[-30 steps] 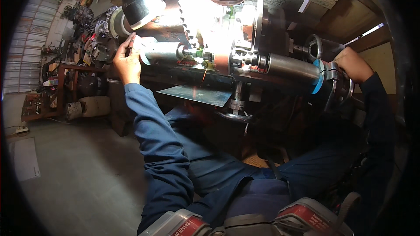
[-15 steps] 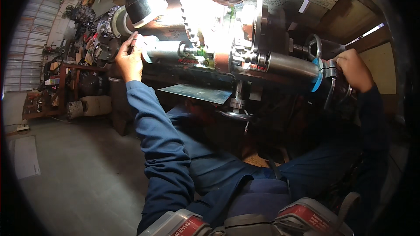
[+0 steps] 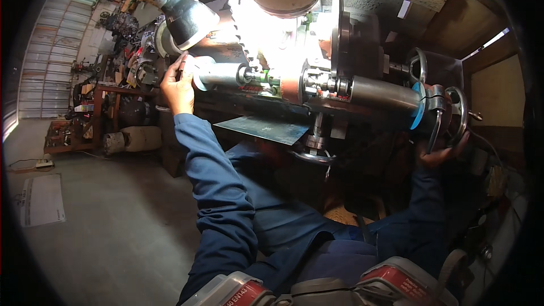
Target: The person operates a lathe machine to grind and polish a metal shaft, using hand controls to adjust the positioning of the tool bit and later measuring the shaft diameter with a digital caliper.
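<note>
A machine with a long spindle runs across the bench in front of me. My left hand [image 3: 179,87] grips the pale round end [image 3: 203,72] of the left grey cylinder [image 3: 226,73], fingers and thumb at its rim. At the right end, my right hand [image 3: 444,152] is low on the steel handwheel [image 3: 462,119], palm up, fingers curled at its lower rim. Beside that wheel are a clamp with a lever [image 3: 435,105] and a blue ring [image 3: 418,106] on the right steel cylinder [image 3: 382,92]. A reddish-brown wheel [image 3: 292,88] sits mid-spindle.
A black lamp [image 3: 190,18] and a twisted white hose [image 3: 233,11] hang over the brightly lit middle. Below the spindle, a flat metal plate [image 3: 266,127] sticks out toward me near a lower handwheel [image 3: 313,157]. A cluttered rack [image 3: 99,113] stands left.
My right hand has moved from the upper side of the handwheel down to its lower rim, uncovering the wheel and its small handle. The left hand stays on the cylinder's end. The view has shifted slightly.
</note>
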Available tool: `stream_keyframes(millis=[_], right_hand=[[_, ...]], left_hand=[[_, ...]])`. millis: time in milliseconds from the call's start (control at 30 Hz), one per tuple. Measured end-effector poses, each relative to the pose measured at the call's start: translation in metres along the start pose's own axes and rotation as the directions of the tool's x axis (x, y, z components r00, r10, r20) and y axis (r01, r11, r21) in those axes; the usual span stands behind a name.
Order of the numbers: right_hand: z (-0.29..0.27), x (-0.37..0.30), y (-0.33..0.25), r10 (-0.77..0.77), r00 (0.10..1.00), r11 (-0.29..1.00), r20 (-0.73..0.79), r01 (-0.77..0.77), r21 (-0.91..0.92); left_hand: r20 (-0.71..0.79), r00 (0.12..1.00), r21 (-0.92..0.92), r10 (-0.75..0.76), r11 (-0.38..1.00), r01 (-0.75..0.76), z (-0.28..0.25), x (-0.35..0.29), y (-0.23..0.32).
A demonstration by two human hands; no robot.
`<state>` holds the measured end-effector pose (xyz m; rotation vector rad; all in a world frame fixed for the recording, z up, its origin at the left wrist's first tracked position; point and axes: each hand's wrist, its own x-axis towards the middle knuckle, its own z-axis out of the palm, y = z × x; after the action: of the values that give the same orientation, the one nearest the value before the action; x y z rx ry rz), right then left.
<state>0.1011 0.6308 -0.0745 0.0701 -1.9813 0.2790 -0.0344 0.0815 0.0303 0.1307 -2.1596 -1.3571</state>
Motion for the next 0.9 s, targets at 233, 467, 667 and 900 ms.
stream_keyframes(millis=[233, 467, 667, 900], right_hand=[[-0.010, 0.064, -0.030, 0.158, 0.987, 0.987, 0.029, -0.158, 0.011], [-0.017, 0.091, -0.038, 0.194, 0.960, 0.966, 0.200, -0.223, 0.134], [-0.026, 0.115, -0.048, 0.322, 0.870, 0.904, 0.374, -0.400, 0.153], [-0.029, 0.136, -0.037, 0.335, 0.777, 0.904, 0.533, -0.425, 0.052]], left_hand=[[-0.006, 1.000, -0.058, 0.015, 0.998, -0.016, -0.001, -0.002, 0.001], [-0.007, 1.000, -0.011, 0.014, 1.000, -0.014, 0.001, -0.003, 0.002], [-0.006, 1.000, -0.032, 0.025, 0.999, -0.025, -0.003, -0.003, -0.004], [-0.017, 1.000, -0.024, 0.017, 1.000, -0.017, 0.002, -0.003, -0.001]])
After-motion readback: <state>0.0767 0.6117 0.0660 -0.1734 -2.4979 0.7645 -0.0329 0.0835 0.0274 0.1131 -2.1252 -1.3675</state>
